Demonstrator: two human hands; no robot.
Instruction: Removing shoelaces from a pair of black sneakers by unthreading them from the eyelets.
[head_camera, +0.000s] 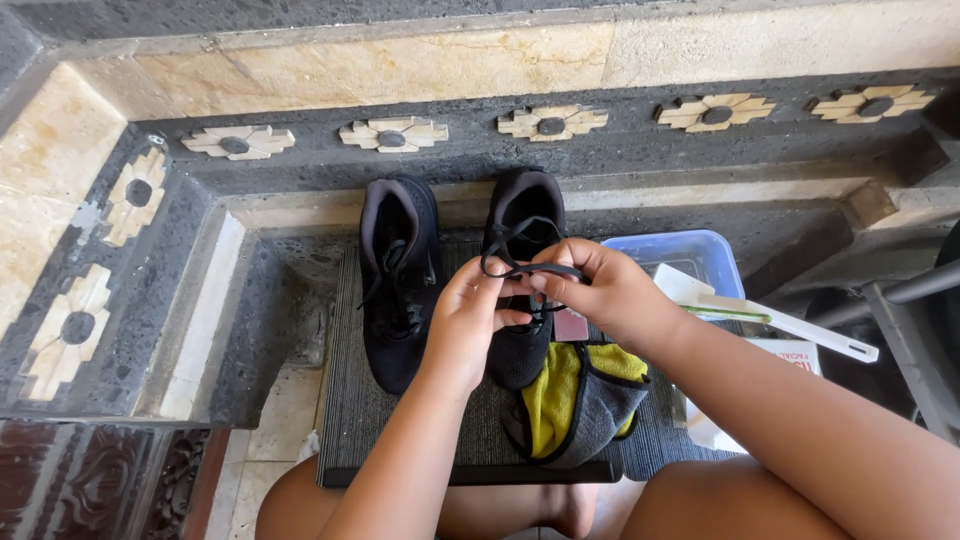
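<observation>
Both hands meet over the right-hand black shoe (522, 290), which I take as my landmark. My left hand (468, 318) sits at the shoe's left edge, fingers curled in and pinching the black lace (520, 268) between thumb and fingertips. My right hand (605, 290) comes in from the shoe's right side, thumb and forefinger closed on the same lace, so a flat stretch of it runs between the 2 hands across the shoe's tongue. A loop of the lace rises beyond my hands, over the shoe's open collar.

Just left of that shoe stands the second black shoe (398, 280), its laces hanging loose down its front; the 2 shoes stand side by side, toes toward me, heels near the dark stone step (640, 150) inlaid with pale flower shapes. Both shoes rest on a dark ribbed mat (350, 420).

Against the landmark shoe's toe, on its right, lies a crumpled grey and yellow cloth (575, 395), partly on the mat. A small pinkish card (571, 325) shows between the shoe and that cloth, under my right wrist. Further right of the shoe sits a blue plastic tub (690, 255), and in front of it a long white stick-like tool (800, 328) lies slanting over a white box (795, 355).
</observation>
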